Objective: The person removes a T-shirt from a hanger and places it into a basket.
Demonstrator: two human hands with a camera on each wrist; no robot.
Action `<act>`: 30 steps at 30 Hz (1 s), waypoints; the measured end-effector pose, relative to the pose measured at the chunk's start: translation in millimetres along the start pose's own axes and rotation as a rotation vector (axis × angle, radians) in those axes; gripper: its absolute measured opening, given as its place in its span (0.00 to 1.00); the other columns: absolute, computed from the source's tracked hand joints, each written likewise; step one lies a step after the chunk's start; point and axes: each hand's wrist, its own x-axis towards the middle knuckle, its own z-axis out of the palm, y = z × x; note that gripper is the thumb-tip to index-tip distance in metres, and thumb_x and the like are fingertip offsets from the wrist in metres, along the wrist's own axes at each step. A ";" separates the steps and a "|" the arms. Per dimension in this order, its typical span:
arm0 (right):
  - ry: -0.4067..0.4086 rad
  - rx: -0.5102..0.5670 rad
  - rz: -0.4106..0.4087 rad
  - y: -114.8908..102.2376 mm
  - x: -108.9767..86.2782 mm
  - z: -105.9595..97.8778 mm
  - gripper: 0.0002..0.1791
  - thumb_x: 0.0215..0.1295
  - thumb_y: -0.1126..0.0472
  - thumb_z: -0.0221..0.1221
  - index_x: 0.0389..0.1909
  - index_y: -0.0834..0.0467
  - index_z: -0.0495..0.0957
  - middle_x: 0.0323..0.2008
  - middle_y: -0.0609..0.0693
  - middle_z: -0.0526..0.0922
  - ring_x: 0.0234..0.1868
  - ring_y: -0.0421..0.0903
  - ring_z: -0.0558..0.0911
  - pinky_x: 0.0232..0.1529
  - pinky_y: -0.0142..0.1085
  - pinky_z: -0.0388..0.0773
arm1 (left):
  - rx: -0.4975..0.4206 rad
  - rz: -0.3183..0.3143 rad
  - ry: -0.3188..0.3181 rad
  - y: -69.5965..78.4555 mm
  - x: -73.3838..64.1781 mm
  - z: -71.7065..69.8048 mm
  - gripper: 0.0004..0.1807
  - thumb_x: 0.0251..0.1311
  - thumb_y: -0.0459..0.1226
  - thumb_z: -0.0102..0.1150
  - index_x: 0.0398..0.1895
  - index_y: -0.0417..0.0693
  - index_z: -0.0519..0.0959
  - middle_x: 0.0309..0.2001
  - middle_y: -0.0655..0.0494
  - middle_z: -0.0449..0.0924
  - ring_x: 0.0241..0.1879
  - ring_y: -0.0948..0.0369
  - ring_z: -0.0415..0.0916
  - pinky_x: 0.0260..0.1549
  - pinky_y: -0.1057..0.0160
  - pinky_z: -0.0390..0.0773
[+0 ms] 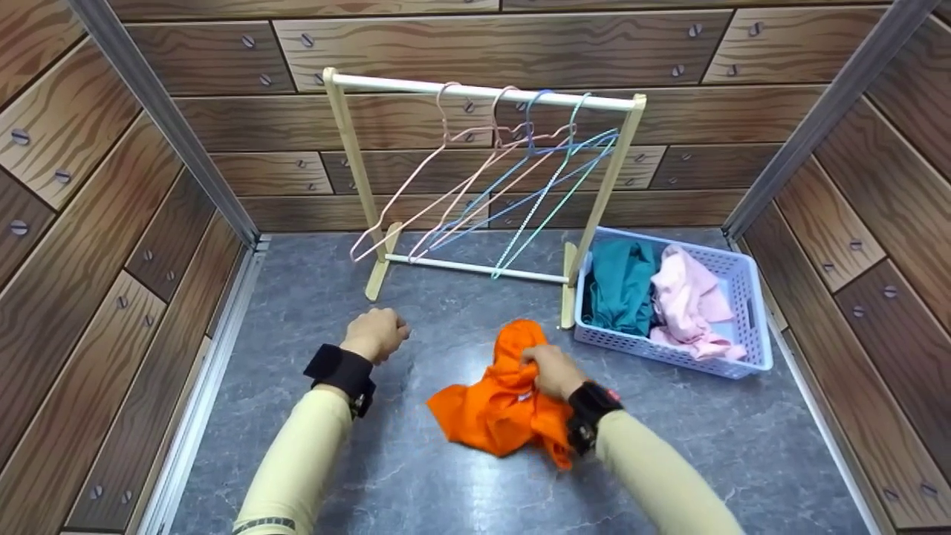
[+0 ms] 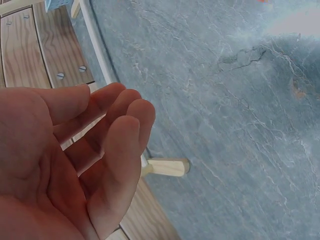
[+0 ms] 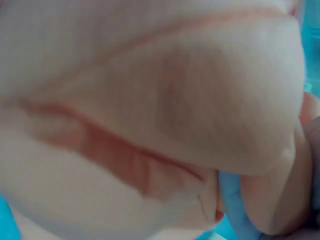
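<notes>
A crumpled orange garment [image 1: 483, 412] with a small pale mark lies on the grey floor in the head view. My right hand [image 1: 553, 371] grips its upper part, fingers bent into the cloth. Up close in the right wrist view, that hand [image 3: 165, 100] fills the picture and hides most of what it holds. To the left, my left hand [image 1: 375, 334] hovers over the floor, away from the garment. The left wrist view shows this hand [image 2: 95, 145] with loosely curled fingers and nothing in the palm.
Behind the hands stands a rack [image 1: 483, 91] with several hangers: pink, a blue hanger [image 1: 529, 160] and a green hanger [image 1: 550, 178]. At right, a lavender basket [image 1: 761, 327] holds teal cloth [image 1: 624, 286] and pink cloth [image 1: 683, 297]. Wood-patterned walls [image 1: 475, 44] enclose the floor.
</notes>
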 end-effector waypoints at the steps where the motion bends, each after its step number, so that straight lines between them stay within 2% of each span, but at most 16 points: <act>1: 0.008 -0.003 0.006 -1.4 1.2 -9.1 0.18 0.43 0.80 0.56 0.32 0.57 0.81 0.40 0.55 0.84 0.46 0.55 0.81 0.50 0.50 0.77 | 0.001 0.000 -0.001 0.2 -0.3 -0.7 0.14 0.68 0.45 0.52 0.30 0.55 0.85 0.15 0.56 0.79 0.14 0.61 0.77 0.25 0.59 0.78; 6: 0.067 -0.036 -0.052 -4.1 6.2 -61.5 0.17 0.45 0.78 0.54 0.32 0.61 0.85 0.39 0.58 0.84 0.46 0.58 0.82 0.50 0.50 0.77 | -0.030 -0.005 -0.012 1.1 0.0 -3.6 0.13 0.68 0.45 0.52 0.33 0.56 0.85 0.19 0.54 0.81 0.13 0.62 0.77 0.20 0.61 0.78; 10: 0.117 -0.058 -0.086 1.5 8.1 -108.6 0.17 0.45 0.77 0.54 0.34 0.63 0.86 0.40 0.61 0.84 0.45 0.59 0.81 0.48 0.52 0.78 | -0.059 -0.010 -0.035 -0.1 -0.3 -5.0 0.13 0.69 0.46 0.51 0.41 0.55 0.85 0.22 0.53 0.82 0.14 0.62 0.79 0.19 0.62 0.78; 13: 0.173 -0.065 -0.075 11.1 5.2 -144.4 0.16 0.47 0.77 0.54 0.34 0.65 0.86 0.40 0.62 0.84 0.44 0.61 0.81 0.48 0.53 0.76 | -0.067 -0.012 -0.060 -1.9 -0.8 -5.6 0.14 0.71 0.46 0.50 0.43 0.53 0.85 0.23 0.55 0.82 0.16 0.62 0.79 0.19 0.63 0.79; 15: 0.217 -0.064 -0.057 20.7 1.6 -167.1 0.15 0.47 0.76 0.53 0.34 0.67 0.85 0.39 0.64 0.83 0.45 0.62 0.80 0.48 0.54 0.75 | -0.065 -0.015 -0.067 -3.4 -1.4 -5.9 0.14 0.71 0.46 0.50 0.41 0.53 0.85 0.23 0.56 0.81 0.16 0.62 0.79 0.19 0.63 0.79; 20: 0.353 -0.080 0.017 52.0 -11.6 -219.4 0.17 0.46 0.76 0.50 0.35 0.68 0.84 0.41 0.69 0.80 0.48 0.66 0.76 0.51 0.57 0.70 | -0.082 -0.034 -0.071 -7.7 -2.7 -4.4 0.14 0.71 0.47 0.50 0.33 0.52 0.83 0.22 0.56 0.80 0.16 0.61 0.79 0.18 0.63 0.79; 24: 0.483 -0.144 0.127 81.1 -22.3 -253.2 0.17 0.48 0.74 0.51 0.38 0.66 0.84 0.44 0.72 0.75 0.49 0.71 0.73 0.47 0.62 0.68 | -0.103 -0.041 -0.077 -10.7 -3.1 -1.8 0.14 0.70 0.47 0.51 0.34 0.51 0.82 0.24 0.55 0.80 0.18 0.60 0.80 0.17 0.63 0.79; 27: 0.558 -0.159 0.261 102.4 -29.5 -269.4 0.18 0.51 0.72 0.51 0.41 0.64 0.83 0.49 0.72 0.72 0.50 0.74 0.71 0.47 0.64 0.67 | -0.119 -0.052 -0.076 -12.3 -3.8 -0.8 0.15 0.71 0.46 0.50 0.34 0.50 0.82 0.24 0.54 0.80 0.18 0.60 0.80 0.17 0.63 0.80; 30: 0.580 -0.138 0.387 124.1 -35.0 -272.5 0.19 0.55 0.70 0.52 0.47 0.63 0.81 0.56 0.72 0.67 0.54 0.76 0.67 0.51 0.65 0.65 | -0.131 -0.063 -0.073 -13.6 -5.3 0.2 0.15 0.70 0.45 0.50 0.32 0.49 0.83 0.23 0.53 0.80 0.18 0.60 0.80 0.17 0.63 0.80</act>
